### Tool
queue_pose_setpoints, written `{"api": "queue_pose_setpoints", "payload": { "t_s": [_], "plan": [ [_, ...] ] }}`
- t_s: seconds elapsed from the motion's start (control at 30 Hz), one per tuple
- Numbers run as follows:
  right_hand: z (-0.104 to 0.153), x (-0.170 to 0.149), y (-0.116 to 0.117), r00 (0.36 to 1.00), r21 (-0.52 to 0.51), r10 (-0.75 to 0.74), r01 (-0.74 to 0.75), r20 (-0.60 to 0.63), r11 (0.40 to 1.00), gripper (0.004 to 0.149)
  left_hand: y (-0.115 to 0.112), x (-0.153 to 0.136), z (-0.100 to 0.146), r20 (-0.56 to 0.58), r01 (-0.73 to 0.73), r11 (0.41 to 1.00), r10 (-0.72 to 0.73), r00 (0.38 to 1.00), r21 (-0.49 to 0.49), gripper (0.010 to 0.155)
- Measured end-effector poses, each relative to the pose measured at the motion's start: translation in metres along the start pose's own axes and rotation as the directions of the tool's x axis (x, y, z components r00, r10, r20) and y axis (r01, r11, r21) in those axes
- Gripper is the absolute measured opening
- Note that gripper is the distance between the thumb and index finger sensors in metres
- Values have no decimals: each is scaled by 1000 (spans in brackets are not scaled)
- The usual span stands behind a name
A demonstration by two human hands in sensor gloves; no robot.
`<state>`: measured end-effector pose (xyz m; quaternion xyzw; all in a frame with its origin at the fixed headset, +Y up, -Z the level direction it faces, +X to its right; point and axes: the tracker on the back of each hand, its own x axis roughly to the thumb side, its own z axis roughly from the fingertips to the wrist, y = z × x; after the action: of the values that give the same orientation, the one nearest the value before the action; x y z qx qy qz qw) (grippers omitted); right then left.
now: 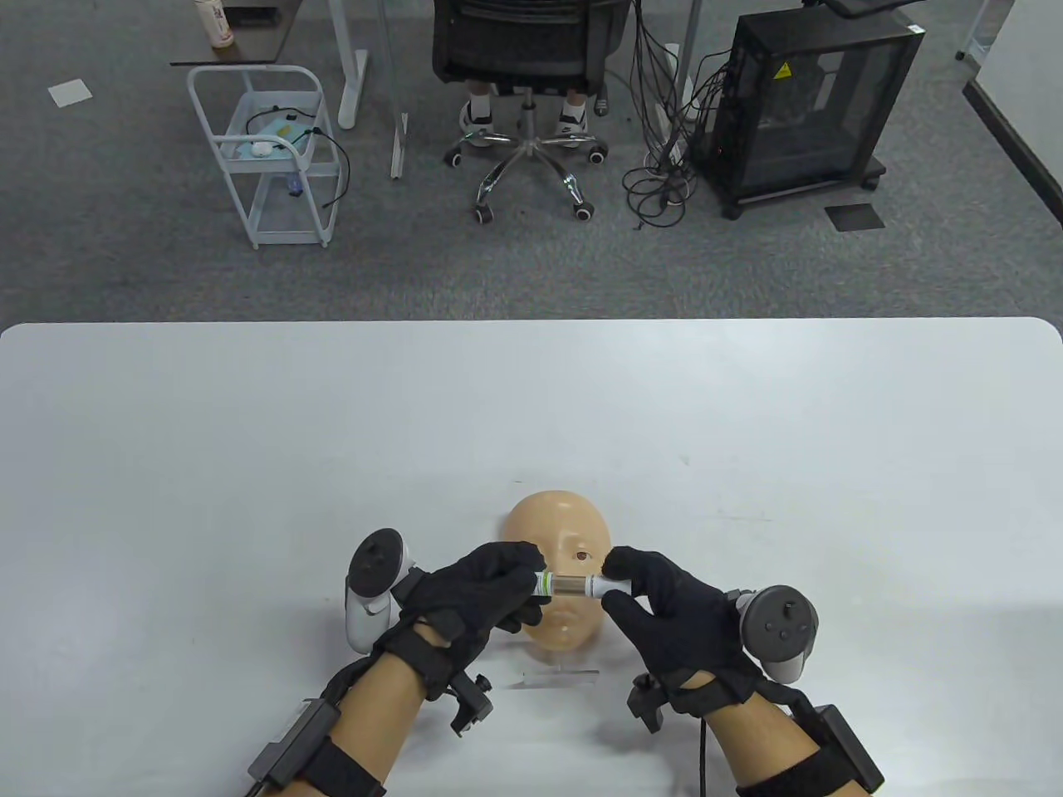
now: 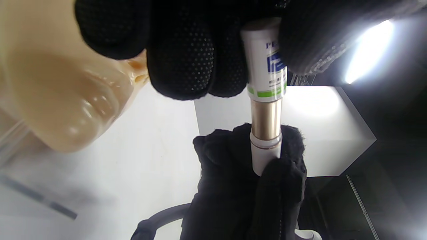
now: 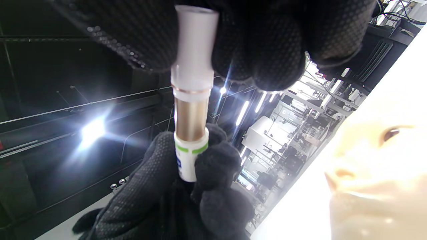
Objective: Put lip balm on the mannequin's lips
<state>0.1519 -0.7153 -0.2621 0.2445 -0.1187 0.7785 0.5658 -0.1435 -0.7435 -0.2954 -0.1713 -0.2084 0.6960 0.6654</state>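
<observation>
A beige mannequin face point(image 1: 552, 523) lies face up on the white table point(image 1: 249, 457), near its front edge. Both hands hold a lip balm tube point(image 1: 569, 584) level just above the nose and mouth. My left hand point(image 1: 531, 581) grips the labelled white part with the green band point(image 2: 268, 66). My right hand point(image 1: 619, 574) pinches the plain white end point(image 3: 193, 50). A gold inner sleeve point(image 2: 266, 120) shows between the two parts, so they are partly pulled apart. The face also shows in the left wrist view point(image 2: 66, 100), and its lips point(image 3: 360, 196) show in the right wrist view.
A clear stand point(image 1: 565, 677) sits under the face's chin end. Beyond the table's far edge are a white cart point(image 1: 266, 158), an office chair point(image 1: 523, 50) and a black cabinet point(image 1: 810, 108) with cables on the floor.
</observation>
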Motion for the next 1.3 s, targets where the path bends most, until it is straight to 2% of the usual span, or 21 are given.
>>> {"api": "queue_pose_setpoints", "payload": {
  "t_s": [0.13, 0.3, 0.47, 0.63, 0.8, 0.87, 0.9, 1.03, 1.1, 1.17, 1.2, 1.3],
  "plan": [
    [1, 2, 3, 999, 7, 38, -38, 13, 999, 56, -6, 0, 0, -1, 10, 1000, -10, 1000, -18, 51],
    [1, 4, 10, 998, 30, 53, -53, 22, 998, 56, -14, 6, -1, 31, 92, 996, -92, 995, -20, 51],
    [0, 5, 10, 999, 26, 50, -51, 12, 998, 54, -15, 8, -2, 46, 126, 992, -125, 991, -23, 52],
    [0, 6, 11, 997, 45, 71, -72, 17, 996, 55, -16, 14, -1, 55, 206, 979, -205, 977, -12, 52],
    [-1, 9, 12, 980, 112, 193, -198, 54, 974, 62, -7, 29, 4, 94, 364, 931, -365, 926, 29, 48],
    [-2, 8, 5, 976, 88, 218, -219, 22, 972, 64, 6, 38, 7, 102, 516, 854, -521, 848, 73, 48],
    [-2, 7, 1, 975, 75, 223, -223, 7, 972, 65, 12, 42, 9, 90, 594, 797, -603, 793, 109, 47],
    [-5, 3, -13, 945, 76, 322, -318, -47, 945, 68, 29, 49, 14, -4, 825, 541, -836, 549, 163, 47],
    [-7, 0, -19, 890, 97, 449, -441, -81, 892, 71, 34, 47, 13, -62, 907, 398, -910, 409, 139, 47],
    [-8, -3, -23, 848, 122, 508, -494, -150, 861, 76, 38, 43, 11, -99, 933, 344, -930, 354, 106, 48],
    [-8, -4, -23, 832, 138, 530, -513, -163, 847, 78, 40, 41, 11, -116, 936, 339, -930, 348, 93, 48],
    [-9, -8, -24, 761, 196, 621, -591, -186, 783, 84, 49, 35, 10, -188, 956, 293, -940, 283, -27, 48]
  ]
}}
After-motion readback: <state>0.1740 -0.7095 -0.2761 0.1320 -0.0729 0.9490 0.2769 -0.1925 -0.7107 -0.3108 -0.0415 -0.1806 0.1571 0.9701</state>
